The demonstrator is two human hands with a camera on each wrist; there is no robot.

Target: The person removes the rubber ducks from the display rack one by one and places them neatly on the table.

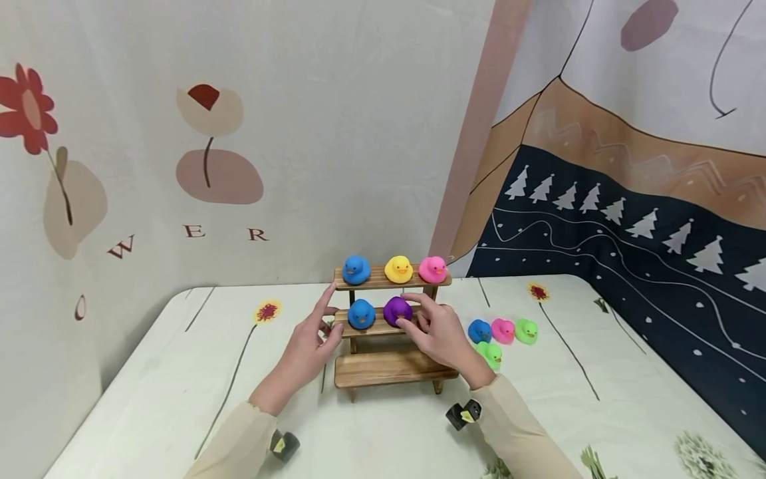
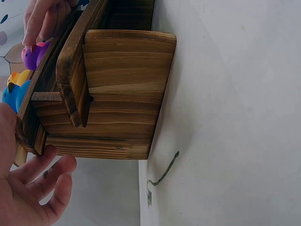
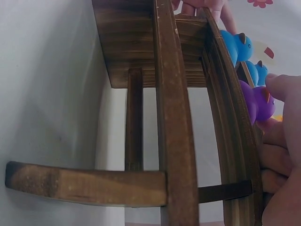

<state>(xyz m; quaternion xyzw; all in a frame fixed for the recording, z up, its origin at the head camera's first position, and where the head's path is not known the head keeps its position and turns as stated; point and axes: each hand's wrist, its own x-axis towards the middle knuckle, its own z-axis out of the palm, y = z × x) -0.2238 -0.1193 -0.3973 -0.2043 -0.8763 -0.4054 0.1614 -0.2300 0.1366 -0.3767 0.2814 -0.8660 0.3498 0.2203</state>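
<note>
A purple rubber duck [image 1: 397, 311] stands on the middle tier of a three-tier wooden stand [image 1: 391, 370]. My right hand [image 1: 441, 332] pinches it between thumb and index finger; the right wrist view shows its other fingers against the tier's edge. At the stand's left end, my left hand [image 1: 308, 346] holds the middle tier, thumb in front and fingers at its side. Beside the purple duck sits a blue duck [image 1: 362, 314]. Along the top tier are another blue duck [image 1: 356, 270], a yellow duck [image 1: 398, 269] and a pink duck [image 1: 433, 269].
Right of the stand, a loose group lies on the pale cloth: a blue duck [image 1: 480, 330], a pink duck [image 1: 503, 330] and two green ducks, one farther right [image 1: 526, 330], one nearer [image 1: 490, 355]. A printed curtain [image 1: 335, 133] hangs behind the table.
</note>
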